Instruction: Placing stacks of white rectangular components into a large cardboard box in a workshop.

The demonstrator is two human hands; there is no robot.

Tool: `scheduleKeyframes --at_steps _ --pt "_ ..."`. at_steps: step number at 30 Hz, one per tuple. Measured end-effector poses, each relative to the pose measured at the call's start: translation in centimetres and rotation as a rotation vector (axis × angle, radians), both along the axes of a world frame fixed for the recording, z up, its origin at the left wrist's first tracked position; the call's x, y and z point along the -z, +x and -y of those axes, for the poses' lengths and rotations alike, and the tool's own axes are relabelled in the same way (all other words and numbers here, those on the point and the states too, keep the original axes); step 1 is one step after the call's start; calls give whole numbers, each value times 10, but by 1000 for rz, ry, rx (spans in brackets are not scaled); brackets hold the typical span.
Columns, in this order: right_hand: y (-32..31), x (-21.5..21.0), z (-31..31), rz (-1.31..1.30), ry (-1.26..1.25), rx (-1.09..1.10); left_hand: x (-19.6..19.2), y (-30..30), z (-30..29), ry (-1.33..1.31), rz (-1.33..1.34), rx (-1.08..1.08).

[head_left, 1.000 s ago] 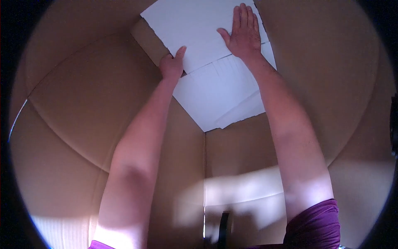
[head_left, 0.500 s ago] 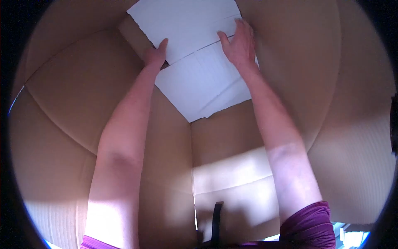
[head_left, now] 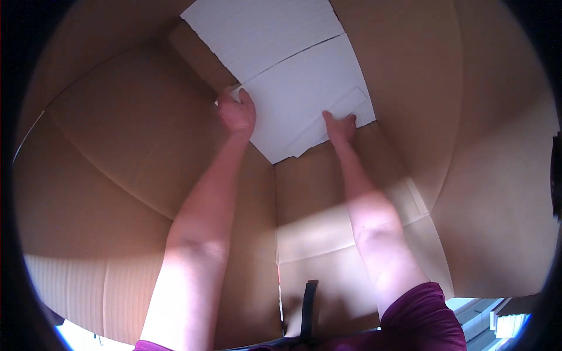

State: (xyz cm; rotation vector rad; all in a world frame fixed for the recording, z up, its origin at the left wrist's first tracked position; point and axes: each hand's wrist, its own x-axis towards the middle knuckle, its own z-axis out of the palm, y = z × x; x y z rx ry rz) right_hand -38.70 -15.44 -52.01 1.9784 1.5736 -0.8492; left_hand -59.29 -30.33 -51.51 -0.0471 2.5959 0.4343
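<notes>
A white cardboard sheet (head_left: 304, 88) lies at the bottom of a big brown cardboard box, close against a second white sheet (head_left: 263, 35) beyond it. My left hand (head_left: 237, 114) is closed on the near sheet's left corner, its fingers curled around the edge and the thumb pointing up. At that sheet's near edge, my right hand (head_left: 339, 126) rests with thumb and forefinger apart; its other fingers are mostly hidden. Both forearms reach down into the box.
Tall brown box walls (head_left: 123, 128) surround my arms on both sides. A brown strip of the bottom (head_left: 202, 55) shows left of the far sheet. A black strap (head_left: 308, 310) hangs in front of me. Outside the box, pale objects (head_left: 509, 324) show at the lower right.
My left hand has come nearer and curled onto the sheet's corner. My right hand has moved from the right edge down to the near edge. The near sheet has shifted slightly.
</notes>
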Motion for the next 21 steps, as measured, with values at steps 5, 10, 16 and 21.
scheduleKeyframes --at_steps 5,10,16,21 --pt "-22 -31 10 -34 -105 6 -20 17 8 152 421 196" --pt "-36 -75 5 -189 -141 -76 -74 65 -5 87 1010 455" --pt "-78 -158 -9 -396 -283 -184 -129 68 -9 285 933 381" --pt "-69 -216 5 -491 -24 -443 -178 60 -6 419 877 53"
